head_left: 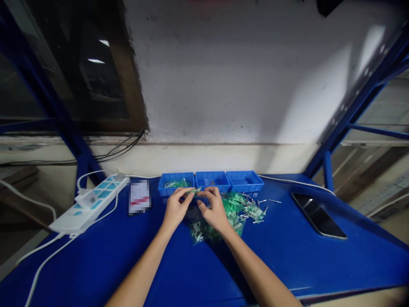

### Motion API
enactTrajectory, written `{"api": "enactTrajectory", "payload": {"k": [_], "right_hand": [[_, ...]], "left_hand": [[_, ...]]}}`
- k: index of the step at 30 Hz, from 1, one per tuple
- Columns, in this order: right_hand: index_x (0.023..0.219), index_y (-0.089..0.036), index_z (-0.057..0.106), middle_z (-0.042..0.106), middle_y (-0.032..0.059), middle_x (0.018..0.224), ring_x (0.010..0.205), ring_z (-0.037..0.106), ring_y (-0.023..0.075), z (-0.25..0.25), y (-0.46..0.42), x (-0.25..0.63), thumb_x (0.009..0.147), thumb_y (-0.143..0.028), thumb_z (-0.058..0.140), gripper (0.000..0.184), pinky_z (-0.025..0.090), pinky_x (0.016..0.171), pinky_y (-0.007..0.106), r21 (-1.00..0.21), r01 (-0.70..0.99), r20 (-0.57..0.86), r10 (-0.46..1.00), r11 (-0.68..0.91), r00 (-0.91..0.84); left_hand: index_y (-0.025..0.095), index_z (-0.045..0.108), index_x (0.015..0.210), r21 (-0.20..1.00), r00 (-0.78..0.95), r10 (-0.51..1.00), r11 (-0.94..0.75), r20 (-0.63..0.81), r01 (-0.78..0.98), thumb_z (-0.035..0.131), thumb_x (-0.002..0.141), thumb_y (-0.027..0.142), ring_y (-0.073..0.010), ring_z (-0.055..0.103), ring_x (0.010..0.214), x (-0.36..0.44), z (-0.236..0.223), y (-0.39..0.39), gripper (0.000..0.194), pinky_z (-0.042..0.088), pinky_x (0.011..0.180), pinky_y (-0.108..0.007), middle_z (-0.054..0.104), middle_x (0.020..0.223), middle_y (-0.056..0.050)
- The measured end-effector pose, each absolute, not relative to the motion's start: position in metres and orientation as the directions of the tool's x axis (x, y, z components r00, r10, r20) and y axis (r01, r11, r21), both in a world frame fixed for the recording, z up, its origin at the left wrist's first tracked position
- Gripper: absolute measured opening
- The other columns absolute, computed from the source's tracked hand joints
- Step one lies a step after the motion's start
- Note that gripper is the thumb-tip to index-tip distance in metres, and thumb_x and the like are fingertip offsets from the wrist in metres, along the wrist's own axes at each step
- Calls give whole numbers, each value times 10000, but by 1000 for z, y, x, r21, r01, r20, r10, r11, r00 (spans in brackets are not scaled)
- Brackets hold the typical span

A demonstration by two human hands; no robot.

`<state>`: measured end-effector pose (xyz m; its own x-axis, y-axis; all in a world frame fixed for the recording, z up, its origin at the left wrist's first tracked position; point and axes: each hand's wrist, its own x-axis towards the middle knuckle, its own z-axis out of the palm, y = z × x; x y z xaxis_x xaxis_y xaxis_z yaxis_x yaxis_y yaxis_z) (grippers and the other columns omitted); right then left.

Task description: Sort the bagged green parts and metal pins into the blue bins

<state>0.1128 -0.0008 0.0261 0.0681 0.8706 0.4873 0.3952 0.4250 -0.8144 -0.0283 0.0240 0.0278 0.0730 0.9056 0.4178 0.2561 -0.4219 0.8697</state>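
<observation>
My left hand (177,205) pinches a small clear green plastic bag (196,191) between thumb and fingers, just in front of the blue bins. On the other side of that bag is my right hand (213,209), its fingers curled in and the fingertips at the bag's edge. What the bag contains is too small to make out. Under and beside my right hand lies a pile of green plastic bags (234,204). One bag (197,231) near my wrists shows pale rod-like pieces inside. Loose metal-tipped pins (254,210) are heaped at the pile's right side.
Three blue bins stand in a row: the left bin (162,187) has green bags, the middle bin (225,182) a few small pieces, then the right bin (247,187). A phone (318,215) lies right. Left are a white power strip (91,204) with cables and a blurred card (139,197).
</observation>
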Motion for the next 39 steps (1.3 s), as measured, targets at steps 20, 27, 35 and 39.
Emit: {"api": "enactTrajectory", "payload": {"k": [20,27,35,39], "right_hand": [[1001,-265,696,582,87,1050,982,523,222,19,2,117,821,-135,447,333,430,854,363,-566,597,680,731,569,-52],[897,-163,698,580,74,801,775,564,191,27,5,115,857,-390,449,339,465,738,327,-916,204,367,926,344,85],[835,-161,642,648,32,755,691,590,159,23,11,115,749,-380,607,238,466,662,276,-962,-133,214,961,238,172],[887,-185,675,672,55,859,792,607,180,24,7,117,821,-240,520,177,469,738,307,-873,218,466,877,436,113]], "left_hand": [[114,629,855,986,50,998,-20,29,-167,530,745,590,-136,573,574,-22,27,24,498,462,546,-239,617,681,-41],[199,666,940,750,63,834,-524,548,404,534,821,302,-182,593,842,-22,30,16,206,471,706,-267,635,918,-59],[192,635,953,726,208,814,-578,542,373,544,802,257,-190,590,917,-11,27,9,188,466,773,-285,627,975,-70],[139,612,873,984,-1,985,-171,172,48,485,805,518,-145,595,618,-14,29,16,406,453,592,-254,626,717,-47]]}}
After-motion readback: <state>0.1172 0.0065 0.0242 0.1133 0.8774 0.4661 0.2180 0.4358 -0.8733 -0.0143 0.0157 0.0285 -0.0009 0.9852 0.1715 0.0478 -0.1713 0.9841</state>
